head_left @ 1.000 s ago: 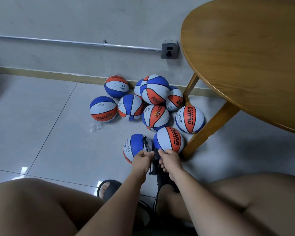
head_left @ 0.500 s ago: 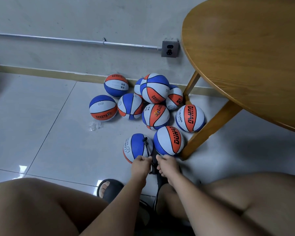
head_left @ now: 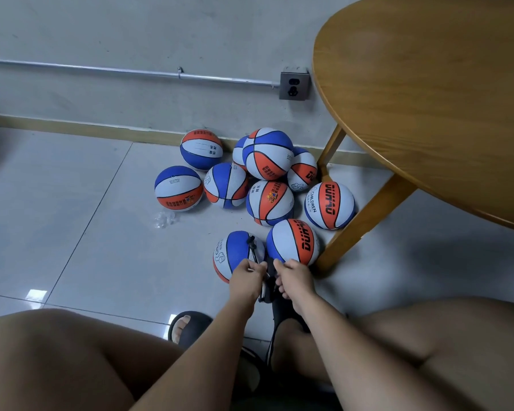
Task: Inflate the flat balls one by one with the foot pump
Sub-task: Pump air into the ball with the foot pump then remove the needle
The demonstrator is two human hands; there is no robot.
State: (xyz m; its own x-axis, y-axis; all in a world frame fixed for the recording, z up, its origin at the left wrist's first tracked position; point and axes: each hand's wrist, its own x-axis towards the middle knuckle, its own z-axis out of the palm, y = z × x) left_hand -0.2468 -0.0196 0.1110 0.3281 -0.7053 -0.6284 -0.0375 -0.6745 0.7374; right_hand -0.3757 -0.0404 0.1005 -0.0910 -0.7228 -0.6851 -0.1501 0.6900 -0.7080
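Hands barely shifted. Left hand pinches hose; right hand apparently grips foot pump. Ball: on floor before hands, valve connected. Light, rubbery, grippy; steady by its sides.

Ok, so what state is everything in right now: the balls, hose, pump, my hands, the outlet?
Left hand: grips hose.
Right hand: curled on pump.
Near ball: on floor, hose plugged into its top.
Pump: mostly hidden between the hands.
Top ball: stacked on the pile, looks round.
Outlet: nothing plugged in.
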